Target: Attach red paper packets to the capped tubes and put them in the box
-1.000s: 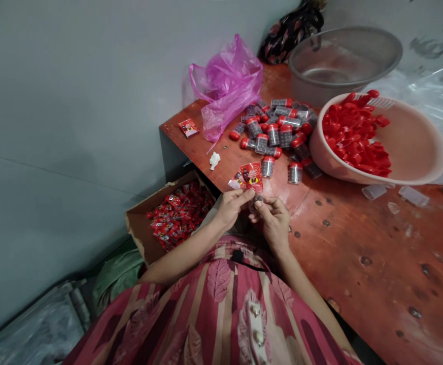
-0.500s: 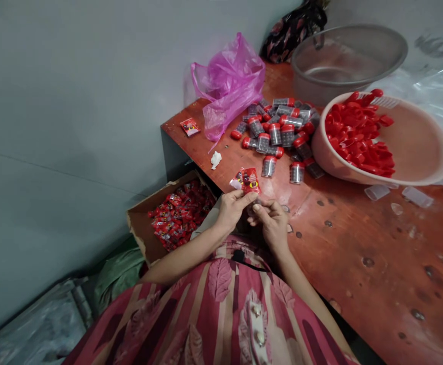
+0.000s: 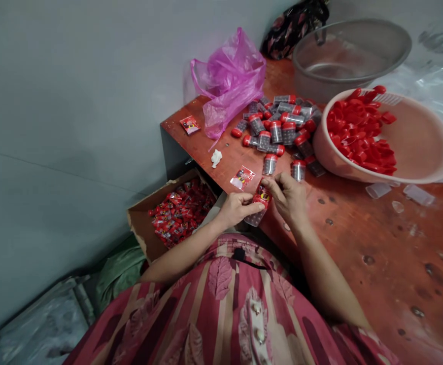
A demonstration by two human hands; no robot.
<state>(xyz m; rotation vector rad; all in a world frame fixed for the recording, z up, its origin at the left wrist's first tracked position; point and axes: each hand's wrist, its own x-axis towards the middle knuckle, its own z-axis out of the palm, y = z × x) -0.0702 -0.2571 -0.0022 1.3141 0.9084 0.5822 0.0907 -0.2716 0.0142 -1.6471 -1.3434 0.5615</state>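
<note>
My left hand (image 3: 238,210) is closed around a small clear plastic jar (image 3: 254,219) of dark round beads, its thumb pressed on the front. A red printed label (image 3: 262,196) covers the jar's upper part. The fingers of my right hand (image 3: 290,198) pinch the label's upper edge. Whether the jar has a lid is hidden by the label and fingers. Just beyond my hands, another red printed label (image 3: 243,177) lies flat on the table. Past my right fingers stand red-capped jars (image 3: 270,165) of the same kind, in front of a heap of them.
A pink basin (image 3: 427,147) of red plastic pieces sits at right, before a metal basin (image 3: 354,76). Purple plastic bag (image 3: 229,76), label stack (image 3: 190,125) and white scrap (image 3: 216,158) lie at the table's left. A cardboard box (image 3: 141,228) of red-wrapped items stands below the edge.
The red label has come from beyond my left hand onto the jar. My right hand has moved up and right to its upper edge. My left hand still holds the jar.
</note>
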